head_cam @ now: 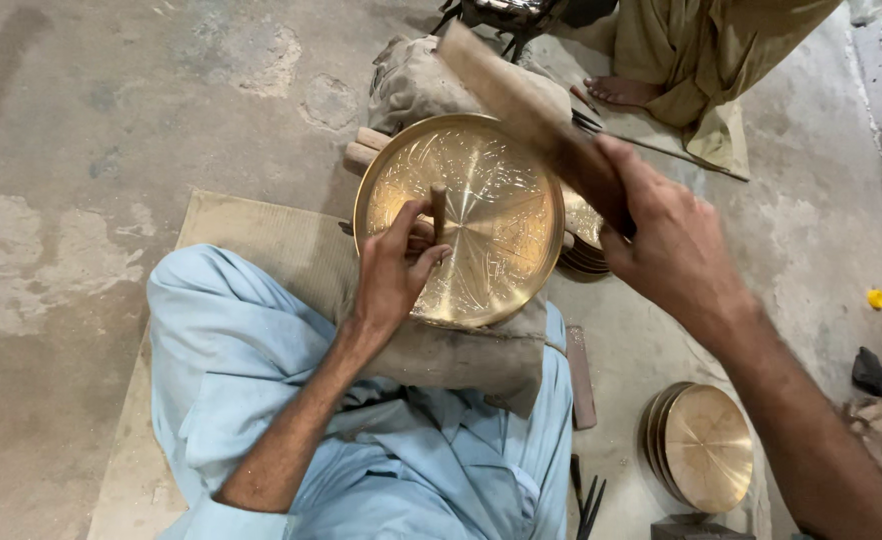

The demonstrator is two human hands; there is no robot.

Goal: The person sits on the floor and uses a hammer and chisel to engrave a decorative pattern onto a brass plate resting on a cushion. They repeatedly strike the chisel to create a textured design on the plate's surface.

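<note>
Engraving looks to be the step in hand: the left hand [393,268] pinches a short punch [439,208] upright with its tip on the brass plate [481,215], and the right hand [661,235] has its grip closed round a flat wooden mallet [506,85], raised and blurred above the plate's far rim. By my judgement the next move calls for a clean blow on the punch head, with the left fingers keeping the tool steady on its line.

The plate is round, golden and shiny, with a raised rim and fine lines cut in wedge-shaped sections out from the centre. It rests tilted on a cloth pad [461,355] over the person's lap, near the far edge of the mat [261,235] on the floor. More plates are stacked [703,445] on the floor to the right, well apart, and another person's bare foot [619,92] shows beyond.
</note>
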